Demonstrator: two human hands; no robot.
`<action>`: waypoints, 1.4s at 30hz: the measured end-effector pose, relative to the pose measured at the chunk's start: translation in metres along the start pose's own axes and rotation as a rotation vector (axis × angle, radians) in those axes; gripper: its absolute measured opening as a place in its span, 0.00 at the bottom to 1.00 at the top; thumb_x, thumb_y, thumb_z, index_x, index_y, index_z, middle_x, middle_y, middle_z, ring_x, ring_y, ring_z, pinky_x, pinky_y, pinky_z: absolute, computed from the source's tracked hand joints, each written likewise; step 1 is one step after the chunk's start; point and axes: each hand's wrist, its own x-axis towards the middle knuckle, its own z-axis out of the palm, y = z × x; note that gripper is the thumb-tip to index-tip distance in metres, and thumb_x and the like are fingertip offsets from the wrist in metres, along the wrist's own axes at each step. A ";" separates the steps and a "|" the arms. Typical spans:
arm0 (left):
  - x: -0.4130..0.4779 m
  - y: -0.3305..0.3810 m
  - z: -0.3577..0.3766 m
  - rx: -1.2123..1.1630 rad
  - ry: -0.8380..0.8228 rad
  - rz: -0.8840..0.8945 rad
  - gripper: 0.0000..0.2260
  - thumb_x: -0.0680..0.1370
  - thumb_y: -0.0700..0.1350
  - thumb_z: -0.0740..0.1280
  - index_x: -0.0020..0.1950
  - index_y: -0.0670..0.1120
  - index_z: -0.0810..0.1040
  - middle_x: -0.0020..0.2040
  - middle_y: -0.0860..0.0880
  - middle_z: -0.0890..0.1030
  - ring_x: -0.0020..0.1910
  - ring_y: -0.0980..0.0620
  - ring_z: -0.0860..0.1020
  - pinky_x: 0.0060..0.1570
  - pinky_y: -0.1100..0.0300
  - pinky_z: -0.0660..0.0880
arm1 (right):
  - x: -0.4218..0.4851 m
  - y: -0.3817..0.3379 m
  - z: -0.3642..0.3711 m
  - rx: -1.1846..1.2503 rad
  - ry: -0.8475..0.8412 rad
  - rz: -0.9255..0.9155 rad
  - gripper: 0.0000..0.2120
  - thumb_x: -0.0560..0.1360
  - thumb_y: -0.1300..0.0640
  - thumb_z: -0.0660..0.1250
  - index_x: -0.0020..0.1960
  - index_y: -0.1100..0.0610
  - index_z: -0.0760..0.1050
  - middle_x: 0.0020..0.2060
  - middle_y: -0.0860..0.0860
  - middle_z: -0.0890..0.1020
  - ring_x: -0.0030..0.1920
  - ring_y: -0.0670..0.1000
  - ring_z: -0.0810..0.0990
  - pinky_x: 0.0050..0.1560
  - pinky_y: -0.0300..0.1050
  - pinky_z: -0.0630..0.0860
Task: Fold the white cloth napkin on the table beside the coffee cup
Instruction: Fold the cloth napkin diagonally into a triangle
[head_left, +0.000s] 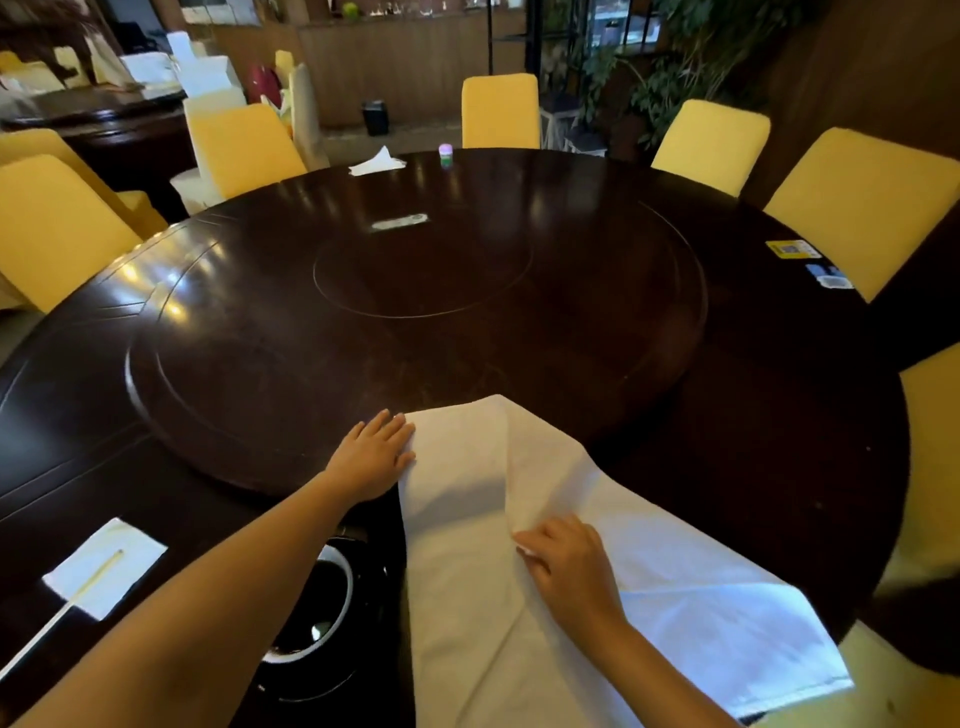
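A white cloth napkin (467, 545) lies spread on the near edge of the dark round table (467, 332), with its right part hanging over the table's edge. My left hand (376, 452) rests flat, fingers together, on the napkin's far left corner. My right hand (569, 561) pinches a raised fold that runs down the middle of the cloth. A dark cup with a white rim (322, 608) sits on a dark saucer just left of the napkin, partly hidden under my left forearm.
A small white paper napkin with a chopstick (104, 569) lies at the near left. Across the table are a folded white napkin (376, 162) and a small pink-and-green jar (445, 154). Stickers (792, 249) mark the right side. Yellow-covered chairs (711, 143) ring the table.
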 end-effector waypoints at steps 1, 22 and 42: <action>-0.001 -0.002 0.001 0.000 0.000 0.016 0.25 0.82 0.55 0.48 0.77 0.48 0.48 0.78 0.48 0.48 0.76 0.48 0.44 0.73 0.48 0.47 | -0.010 -0.008 0.003 -0.008 -0.006 -0.013 0.07 0.64 0.57 0.66 0.41 0.49 0.80 0.30 0.47 0.75 0.37 0.48 0.67 0.35 0.42 0.60; -0.002 -0.028 0.012 -0.170 0.130 0.149 0.29 0.79 0.57 0.57 0.75 0.45 0.54 0.77 0.47 0.52 0.76 0.48 0.48 0.73 0.49 0.51 | -0.141 -0.133 0.015 -0.212 -0.139 0.147 0.22 0.52 0.58 0.82 0.44 0.49 0.81 0.34 0.47 0.78 0.37 0.49 0.76 0.36 0.40 0.76; 0.007 -0.034 0.016 -0.198 0.134 0.157 0.29 0.78 0.57 0.58 0.74 0.44 0.57 0.77 0.45 0.55 0.75 0.45 0.49 0.72 0.44 0.53 | -0.161 -0.151 0.045 -0.238 -0.110 0.207 0.24 0.77 0.37 0.49 0.56 0.49 0.77 0.42 0.48 0.80 0.47 0.48 0.72 0.45 0.42 0.77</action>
